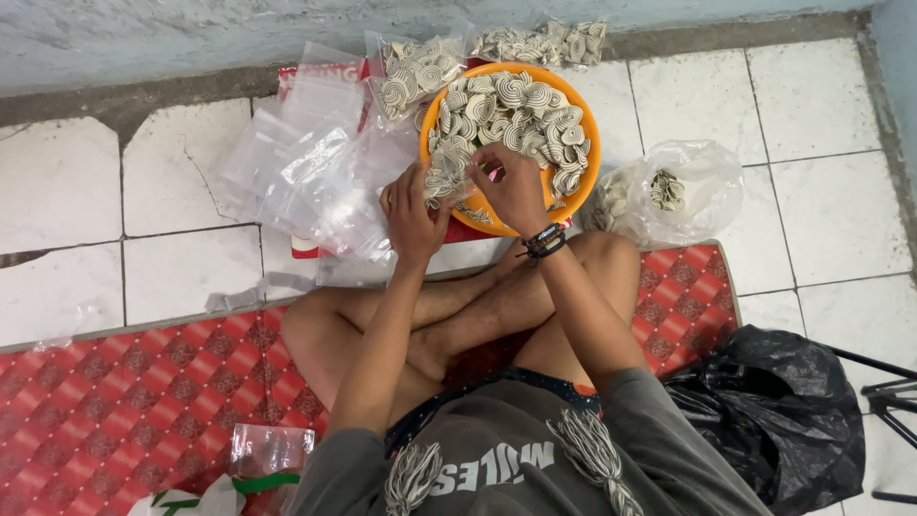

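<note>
Both hands grasp small clear bag (447, 182) of spiral snacks at orange bowl (590, 153) near rim: left hand (413, 215), right hand (516, 186). Empty clear bags (306, 162) left of bowl; filled packs (544, 43) behind it.

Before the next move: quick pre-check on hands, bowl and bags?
1. Left hand on a small clear bag part-filled with spiral pieces: ok.
2. Right hand over the orange bowl, pinching pieces: cannot tell.
3. Bowl stocked with spiral pieces: ok.
4. Empty clear bags beside the left hand: ok.
5. Filled bags set apart by the wall: ok.
</note>
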